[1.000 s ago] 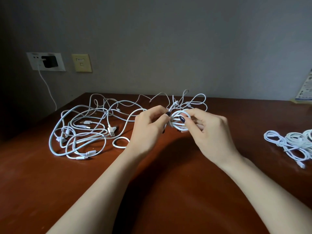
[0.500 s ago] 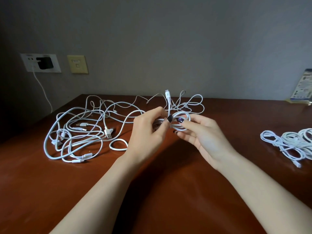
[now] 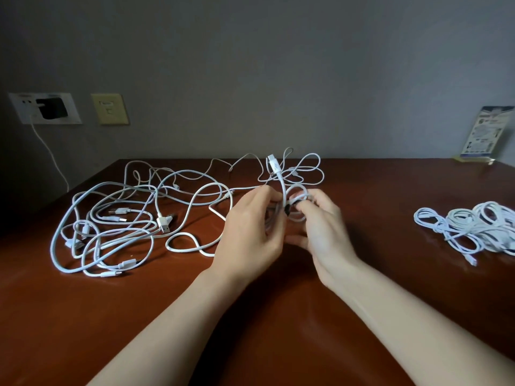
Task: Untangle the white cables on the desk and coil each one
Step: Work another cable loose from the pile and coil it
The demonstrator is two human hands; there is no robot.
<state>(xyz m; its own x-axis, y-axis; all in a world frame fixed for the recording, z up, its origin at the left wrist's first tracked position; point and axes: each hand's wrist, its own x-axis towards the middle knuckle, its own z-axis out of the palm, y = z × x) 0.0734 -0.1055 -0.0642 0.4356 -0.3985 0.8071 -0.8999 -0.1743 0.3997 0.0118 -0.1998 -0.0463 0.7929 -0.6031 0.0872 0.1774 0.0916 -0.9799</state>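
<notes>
Both forearms were extended forward; the left hand and right hand were held together, fingers curled round a cable.

head view, looking forward and down, desk close

My red-brown worktop carries a tangle of white cables toward its far left corner, coiled cables at its right edge, and a leaflet stand in the far right corner.

— What's behind the work area?
— I see a plain grey wall, dim toward the left, with a white socket plate holding a black adapter and a yellowish plate beside it.
— Furniture?
— A glossy red-brown desk against that wall.
</notes>
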